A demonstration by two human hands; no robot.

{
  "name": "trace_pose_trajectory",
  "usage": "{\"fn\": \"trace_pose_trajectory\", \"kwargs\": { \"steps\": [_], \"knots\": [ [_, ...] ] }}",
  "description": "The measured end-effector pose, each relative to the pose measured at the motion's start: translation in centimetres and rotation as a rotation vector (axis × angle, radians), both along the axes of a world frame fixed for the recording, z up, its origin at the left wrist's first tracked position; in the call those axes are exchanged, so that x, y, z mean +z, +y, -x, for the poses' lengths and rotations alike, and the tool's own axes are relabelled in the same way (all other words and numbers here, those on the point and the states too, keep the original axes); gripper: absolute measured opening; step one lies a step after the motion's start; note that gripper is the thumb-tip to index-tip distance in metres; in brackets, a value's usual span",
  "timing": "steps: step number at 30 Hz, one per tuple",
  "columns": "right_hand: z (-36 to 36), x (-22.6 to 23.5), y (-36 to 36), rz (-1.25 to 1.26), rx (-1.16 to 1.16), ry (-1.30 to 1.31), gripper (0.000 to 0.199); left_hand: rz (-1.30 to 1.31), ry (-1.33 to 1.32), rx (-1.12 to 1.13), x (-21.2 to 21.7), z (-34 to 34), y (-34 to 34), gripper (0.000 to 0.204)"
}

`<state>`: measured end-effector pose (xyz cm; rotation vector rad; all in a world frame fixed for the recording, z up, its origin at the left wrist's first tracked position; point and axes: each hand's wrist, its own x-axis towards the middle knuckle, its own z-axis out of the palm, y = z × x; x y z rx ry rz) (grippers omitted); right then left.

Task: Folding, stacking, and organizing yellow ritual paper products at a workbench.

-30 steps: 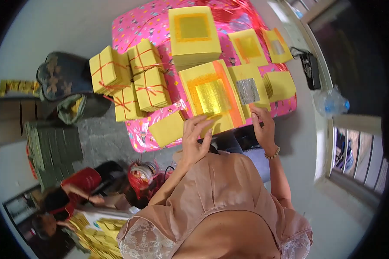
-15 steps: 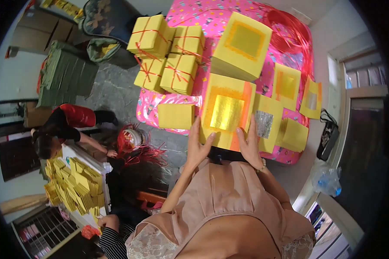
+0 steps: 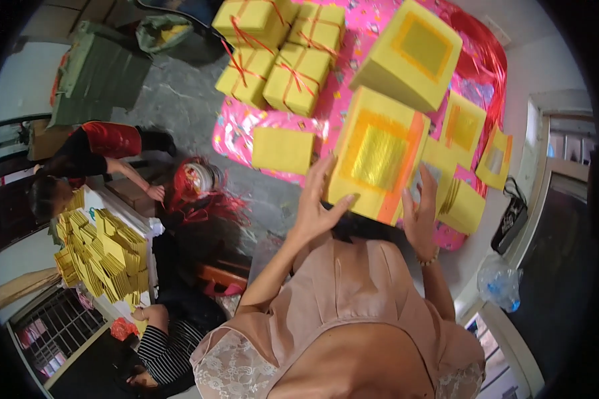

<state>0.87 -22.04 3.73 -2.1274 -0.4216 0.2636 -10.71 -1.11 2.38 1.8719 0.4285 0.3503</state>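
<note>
A stack of yellow joss paper [image 3: 353, 156], topped by a sheet with a gold foil square and an orange strip, is between my hands near the table's front edge. My left hand [image 3: 318, 203] grips its near left corner, thumb over the top sheet and fingers along the left side. By the right edge, my right hand [image 3: 419, 223] is open, its fingers spread and the thumb close to the orange strip. Its fingers partly cover a sheet with a silver foil square [image 3: 416, 183]. A taller joss paper stack [image 3: 424, 50] stands just behind.
Several bundles tied with red ribbon [image 3: 298, 80] and a flat yellow stack [image 3: 283, 149] lie on the pink patterned table cover [image 3: 236, 130]. More sheets [image 3: 462, 130] lie at the right. Two people [image 3: 96, 149] work at a white table [image 3: 123, 223] at the left, piled with yellow paper.
My right hand has drawn away from the stack's right edge, fingers spreading. My left hand stays at the left corner. The whole view has shifted and tilted slightly.
</note>
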Motion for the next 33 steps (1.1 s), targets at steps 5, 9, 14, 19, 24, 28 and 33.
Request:
{"fn": "trace_pose_trajectory", "kwargs": {
  "steps": [5, 9, 14, 19, 24, 28, 33],
  "knots": [
    [-1.1, 2.1, -1.4, 0.015, 0.374, -0.16, 0.035, -0.152, -0.095, 0.031, 0.5, 1.4, 0.2, 0.057],
    [-1.4, 1.8, -2.2, 0.046, 0.575, -0.276, 0.036, -0.3, -0.206, -0.009, -1.2, 1.8, 0.0, 0.043],
    [-2.1, 0.8, -2.1, 0.186, 0.815, -0.452, 0.05, -0.465, -0.167, -0.183, -1.3, 1.2, 0.1, 0.042],
    [-2.4, -1.0, -2.4, 0.185, 0.851, -0.611, 0.055, -0.635, -0.216, -0.245, -2.6, 0.8, 0.9, 0.042],
    [-2.3, -2.2, -2.6, 0.127, 0.794, -0.715, 0.056, -0.627, -0.287, -0.233, -4.0, 0.7, 1.1, 0.043],
    [-2.5, -2.7, -2.7, 0.092, 0.782, -0.77, 0.054, -0.624, -0.337, -0.222, -4.8, 0.6, 1.3, 0.045],
    [-1.5, -2.4, -3.1, 0.086, 0.717, -0.804, 0.052, -0.65, -0.413, -0.197, -5.3, 0.4, 1.5, 0.046]
  ]
}}
